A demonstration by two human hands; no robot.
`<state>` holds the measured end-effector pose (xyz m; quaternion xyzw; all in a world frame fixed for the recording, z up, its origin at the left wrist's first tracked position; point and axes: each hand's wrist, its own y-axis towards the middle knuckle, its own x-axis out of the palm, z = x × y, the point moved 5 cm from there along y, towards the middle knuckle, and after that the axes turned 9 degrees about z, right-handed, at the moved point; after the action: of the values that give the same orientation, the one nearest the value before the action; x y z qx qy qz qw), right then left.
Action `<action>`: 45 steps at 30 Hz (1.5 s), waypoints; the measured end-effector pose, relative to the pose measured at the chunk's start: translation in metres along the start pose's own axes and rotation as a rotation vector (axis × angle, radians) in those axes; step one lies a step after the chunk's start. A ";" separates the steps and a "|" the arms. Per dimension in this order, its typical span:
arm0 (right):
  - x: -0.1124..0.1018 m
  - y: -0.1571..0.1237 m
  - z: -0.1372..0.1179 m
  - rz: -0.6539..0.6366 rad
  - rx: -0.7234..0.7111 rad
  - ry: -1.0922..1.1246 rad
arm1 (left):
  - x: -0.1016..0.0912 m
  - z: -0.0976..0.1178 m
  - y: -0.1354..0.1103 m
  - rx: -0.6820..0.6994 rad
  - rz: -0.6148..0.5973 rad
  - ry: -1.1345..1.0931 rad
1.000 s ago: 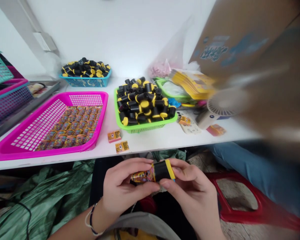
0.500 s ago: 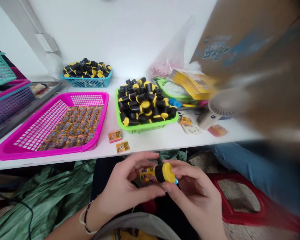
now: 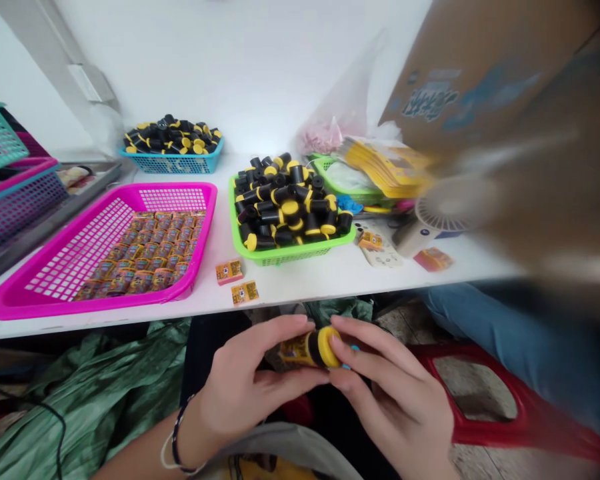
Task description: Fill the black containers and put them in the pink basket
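Above my lap, just off the table's front edge, both hands hold a small black canister with a yellow cap [image 3: 329, 345] and a printed yellow label around its body. My left hand [image 3: 245, 383] curls about the labelled body, fingers above and thumb below. The fingers of my right hand [image 3: 397, 397] press on the cap and its rim. A small light-blue bit shows by the right fingers; I cannot make out what it is. Nearest on the table lie two small stacks of labels [image 3: 229, 271]. Similar unlabelled canisters [image 3: 290, 210] fill a green basket [image 3: 300, 255] beyond.
Labelled canisters [image 3: 150, 257] lie in rows inside a pink basket [image 3: 200, 263] at left. A blue basket [image 3: 173, 163] of black canisters stands behind. At right are a small fan [image 3: 425, 220], yellow printed packs [image 3: 385, 163] and a large cardboard box [image 3: 460, 67]. Someone's jeans-clad leg [image 3: 480, 327] is near a red stool [image 3: 523, 407].
My right fingers have shifted onto the face of the cap, and the canister has turned so its label shows a different side. My left hand keeps its hold.
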<state>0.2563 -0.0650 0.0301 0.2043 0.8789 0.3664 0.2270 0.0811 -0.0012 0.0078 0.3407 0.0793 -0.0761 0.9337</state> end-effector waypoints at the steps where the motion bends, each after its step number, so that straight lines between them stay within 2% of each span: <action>1: 0.001 -0.002 -0.001 -0.016 -0.030 -0.042 | 0.001 -0.001 -0.001 -0.039 0.015 -0.056; 3: 0.005 -0.007 -0.002 -0.078 -0.080 -0.097 | 0.003 -0.004 -0.001 -0.165 0.053 -0.214; 7: 0.018 -0.016 -0.003 -0.213 -0.126 -0.159 | 0.014 -0.014 0.002 -0.558 0.065 -0.614; 11: 0.026 -0.018 -0.001 -0.201 -0.082 -0.222 | 0.028 -0.024 -0.001 -0.882 0.060 -0.846; 14: 0.027 -0.018 0.001 -0.156 -0.020 -0.202 | 0.036 -0.029 -0.005 -1.029 0.041 -0.938; 18: 0.026 -0.017 0.004 -0.116 0.006 -0.160 | 0.042 -0.028 -0.008 -1.058 -0.009 -1.023; 23: 0.020 -0.015 -0.002 0.003 -0.132 -0.218 | 0.042 -0.026 -0.012 -0.980 -0.040 -1.021; 34: 0.019 -0.016 -0.005 0.064 -0.212 -0.250 | 0.041 -0.026 -0.011 -0.889 -0.112 -0.979; 35: 0.018 -0.016 -0.005 0.063 -0.188 -0.234 | 0.041 -0.025 -0.011 -0.881 -0.123 -0.980; 37: 0.018 -0.014 0.000 0.004 -0.036 -0.132 | 0.040 -0.024 -0.010 -0.868 -0.143 -0.975; 41: 0.027 -0.014 0.016 -0.236 0.512 0.417 | 0.038 -0.022 -0.010 -0.854 -0.154 -0.956; 43: 0.029 -0.013 0.020 -0.250 0.687 0.649 | 0.037 -0.022 -0.010 -0.839 -0.157 -0.984; 45: 0.029 -0.012 0.025 -0.192 0.796 0.745 | 0.038 -0.022 -0.010 -0.822 -0.183 -1.034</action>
<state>0.2441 -0.0437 -0.0012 0.0496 0.9851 0.0311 -0.1617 0.1136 0.0019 -0.0223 -0.1316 -0.3276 -0.2722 0.8952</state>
